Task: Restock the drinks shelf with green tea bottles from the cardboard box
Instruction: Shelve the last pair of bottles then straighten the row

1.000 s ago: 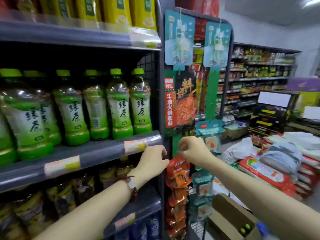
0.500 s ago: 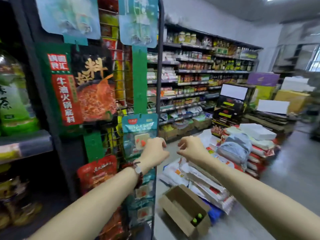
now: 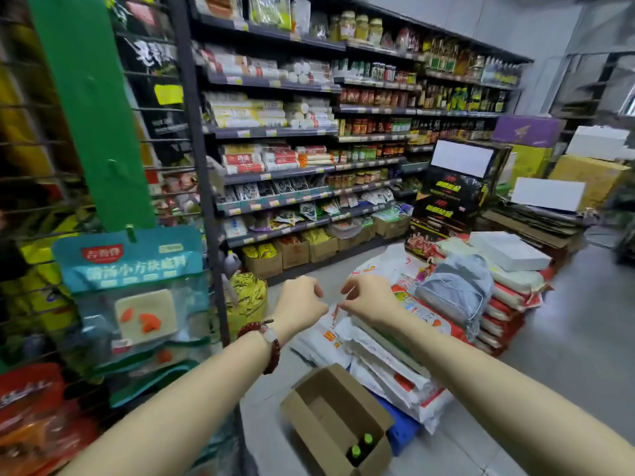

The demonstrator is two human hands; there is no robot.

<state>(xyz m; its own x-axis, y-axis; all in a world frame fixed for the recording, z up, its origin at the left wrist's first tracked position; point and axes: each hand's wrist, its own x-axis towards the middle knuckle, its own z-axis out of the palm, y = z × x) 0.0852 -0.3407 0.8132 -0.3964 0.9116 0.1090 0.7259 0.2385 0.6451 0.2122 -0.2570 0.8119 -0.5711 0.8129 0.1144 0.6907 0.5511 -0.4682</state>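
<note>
An open cardboard box (image 3: 330, 396) lies on the floor at the bottom centre. Two green tea bottles (image 3: 360, 447) with green caps stand in its near corner. My left hand (image 3: 300, 305), with a bead bracelet on the wrist, and my right hand (image 3: 367, 297) are stretched out in front of me, well above the box. Both have loosely curled fingers and hold nothing. The drinks shelf is out of view to the left.
A wire rack (image 3: 192, 159) hung with snack packets (image 3: 134, 290) stands close on the left. Stacked rice sacks (image 3: 395, 359) and a blue crate (image 3: 402, 431) lie right of the box. Stocked shelves (image 3: 309, 132) line the far wall. Grey floor (image 3: 556, 365) opens to the right.
My view has swung right, away from the green tea shelf and toward the aisle. The box with two bottles now shows fuller below my hands. Both hands stay empty, held out together.
</note>
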